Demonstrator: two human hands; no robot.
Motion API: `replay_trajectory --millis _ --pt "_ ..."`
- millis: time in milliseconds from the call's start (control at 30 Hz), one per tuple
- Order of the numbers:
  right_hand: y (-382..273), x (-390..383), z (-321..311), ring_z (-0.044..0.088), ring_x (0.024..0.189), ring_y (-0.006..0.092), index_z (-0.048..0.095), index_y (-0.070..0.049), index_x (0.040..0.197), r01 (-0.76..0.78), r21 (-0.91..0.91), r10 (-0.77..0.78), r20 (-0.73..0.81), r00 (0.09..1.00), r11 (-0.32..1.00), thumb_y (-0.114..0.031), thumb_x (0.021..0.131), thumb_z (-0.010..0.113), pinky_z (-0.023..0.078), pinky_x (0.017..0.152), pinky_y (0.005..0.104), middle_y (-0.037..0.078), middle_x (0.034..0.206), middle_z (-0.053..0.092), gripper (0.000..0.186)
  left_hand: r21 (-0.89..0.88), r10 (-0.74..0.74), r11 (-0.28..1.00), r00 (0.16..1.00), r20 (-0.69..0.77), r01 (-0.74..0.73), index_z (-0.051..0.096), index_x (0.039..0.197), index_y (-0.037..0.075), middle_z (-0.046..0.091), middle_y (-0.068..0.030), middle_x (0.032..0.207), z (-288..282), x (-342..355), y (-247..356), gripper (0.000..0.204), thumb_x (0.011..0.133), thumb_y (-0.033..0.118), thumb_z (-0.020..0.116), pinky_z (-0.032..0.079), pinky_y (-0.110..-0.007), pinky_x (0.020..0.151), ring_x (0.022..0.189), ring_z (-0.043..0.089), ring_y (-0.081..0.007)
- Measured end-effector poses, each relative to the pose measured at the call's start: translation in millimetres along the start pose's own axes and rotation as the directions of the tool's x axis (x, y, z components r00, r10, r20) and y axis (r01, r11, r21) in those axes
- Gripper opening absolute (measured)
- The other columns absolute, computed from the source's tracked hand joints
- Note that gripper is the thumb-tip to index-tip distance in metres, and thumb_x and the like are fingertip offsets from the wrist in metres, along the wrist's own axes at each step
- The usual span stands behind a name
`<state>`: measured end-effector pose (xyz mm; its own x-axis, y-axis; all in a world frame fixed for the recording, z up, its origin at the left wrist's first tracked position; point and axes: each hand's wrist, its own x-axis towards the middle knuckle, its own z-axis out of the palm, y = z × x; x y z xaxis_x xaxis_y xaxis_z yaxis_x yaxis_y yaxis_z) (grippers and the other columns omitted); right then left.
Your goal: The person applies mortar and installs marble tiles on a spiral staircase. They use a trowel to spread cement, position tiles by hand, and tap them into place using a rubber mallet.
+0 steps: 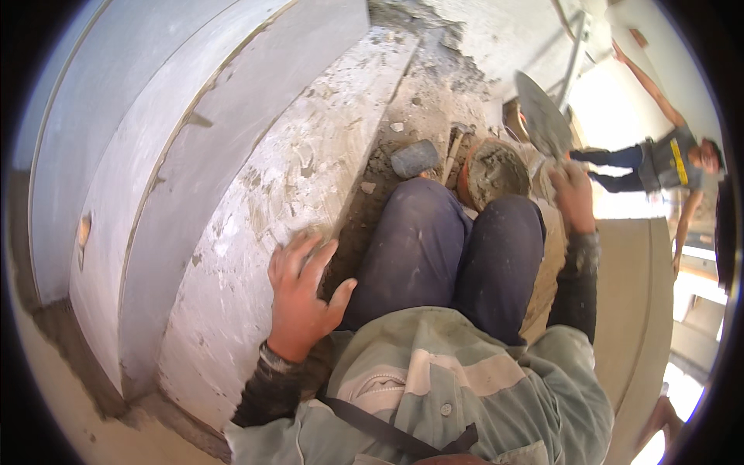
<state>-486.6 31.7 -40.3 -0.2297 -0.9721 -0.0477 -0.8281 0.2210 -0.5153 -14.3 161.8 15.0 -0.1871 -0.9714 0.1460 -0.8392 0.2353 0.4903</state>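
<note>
My left hand [308, 291] is open, fingers spread at the edge of a pale, mortar-smeared step slab [287, 147]. My right hand [572, 194] grips a trowel, its broad grey blade [542, 112] raised above a bucket of grey mortar [497, 172] beside my right knee. A dark rubber mallet head [415, 159] lies on rubble in front of my knees, with a hammer [453, 151] next to it.
Pale stepped panels [159, 186] with grey joints run along the left; a small tool [84, 236] rests on one. A rough wall [504, 39] stands ahead. A co-worker [668, 159] with raised arm is at right, beside a beige panel [634, 287]. A limb [659, 426] shows lower right.
</note>
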Motion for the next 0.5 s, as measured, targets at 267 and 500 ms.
replay_trajectory --millis 267,500 --pt "35 -18 10 0.063 0.095 0.0467 0.068 0.002 0.092 -0.163 -0.126 0.135 -0.202 0.970 0.978 -0.031 0.087 0.063 0.050 0.084 0.0510 0.028 0.096 0.067 0.035 -0.216 -0.034 0.976 0.996 -0.080 0.017 0.061 0.122 -0.005 0.065 -0.0230 0.115 -23 -46 -10 0.055 0.085 0.034 0.075 0.048 -0.048 0.096 0.107 0.062 -0.0402" --pt "163 -95 -5 0.063 0.097 0.0493 0.068 0.007 0.088 -0.558 -0.216 0.508 -0.247 0.825 0.801 -0.021 0.079 0.057 0.051 0.090 0.0522 0.033 0.097 0.066 0.031 0.179 0.286 0.947 0.955 -0.076 -0.269 0.063 0.118 -0.004 0.060 -0.0223 0.124 -64 26 -3 0.049 0.088 0.034 0.072 0.042 -0.054 0.103 0.120 0.055 -0.0437"
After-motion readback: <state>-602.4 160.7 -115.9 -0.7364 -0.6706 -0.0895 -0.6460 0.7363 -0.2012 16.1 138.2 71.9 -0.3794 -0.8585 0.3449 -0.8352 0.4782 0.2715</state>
